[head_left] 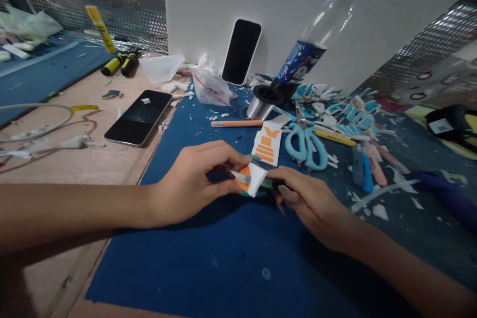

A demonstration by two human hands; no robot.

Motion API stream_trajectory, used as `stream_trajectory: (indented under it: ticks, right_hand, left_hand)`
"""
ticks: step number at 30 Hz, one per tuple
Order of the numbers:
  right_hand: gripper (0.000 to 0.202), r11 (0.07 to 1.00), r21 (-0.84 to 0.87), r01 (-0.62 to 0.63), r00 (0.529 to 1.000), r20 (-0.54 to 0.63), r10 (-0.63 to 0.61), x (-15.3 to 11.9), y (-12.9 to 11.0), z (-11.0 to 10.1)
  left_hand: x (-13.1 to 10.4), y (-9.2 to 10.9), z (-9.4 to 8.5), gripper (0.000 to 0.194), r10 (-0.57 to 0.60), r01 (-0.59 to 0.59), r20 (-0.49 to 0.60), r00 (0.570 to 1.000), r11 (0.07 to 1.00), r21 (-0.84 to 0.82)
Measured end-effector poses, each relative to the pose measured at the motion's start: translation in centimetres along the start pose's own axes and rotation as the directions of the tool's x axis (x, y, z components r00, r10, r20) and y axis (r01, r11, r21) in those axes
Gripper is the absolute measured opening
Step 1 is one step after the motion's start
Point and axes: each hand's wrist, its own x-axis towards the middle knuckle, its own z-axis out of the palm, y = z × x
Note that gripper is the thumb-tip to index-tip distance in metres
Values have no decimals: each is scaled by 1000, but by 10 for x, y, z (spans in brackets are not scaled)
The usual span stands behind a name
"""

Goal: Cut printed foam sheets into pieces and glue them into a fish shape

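My left hand (201, 179) pinches a small white and orange foam-like piece (257, 179) between thumb and fingers, just above the blue mat (208, 258). A pointed greyish sliver lies across the piece's orange face. My right hand (313, 203) is closed at the piece's right side. Something slim and dark shows between its fingers, but its kind is mostly hidden. Right behind the hands lies a white sheet with orange cut shapes (266, 144). Light-blue-handled scissors (306, 148) rest to the right of that sheet.
A dark phone (139, 117) lies at left; another phone (242, 52) leans on the wall. A tilted plastic bottle (309, 44) and a wire spool (263, 102) stand behind. Foam scraps (350, 114), a yellow pen-like tool (335, 137) and an orange stick (236, 123) lie around.
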Motion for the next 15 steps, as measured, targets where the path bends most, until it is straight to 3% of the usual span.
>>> stream_trajectory:
  ticks: [4, 7, 10, 15]
  right_hand:
    - [23, 991, 121, 49, 994, 94, -61, 4, 6, -14]
    - [19, 987, 157, 16, 993, 113, -34, 5, 9, -20]
    - [17, 964, 248, -99, 984, 170, 57, 6, 7, -21]
    - [18, 845, 435, -311, 933, 311, 184, 4, 5, -18]
  left_hand:
    - [0, -2, 0, 25, -3, 1, -33, 999, 998, -64]
    - [1, -1, -1, 28, 15, -16, -30, 999, 999, -50]
    - [2, -1, -2, 30, 59, -59, -26, 998, 998, -24]
    - [3, 0, -3, 29, 122, -121, -27, 992, 992, 40]
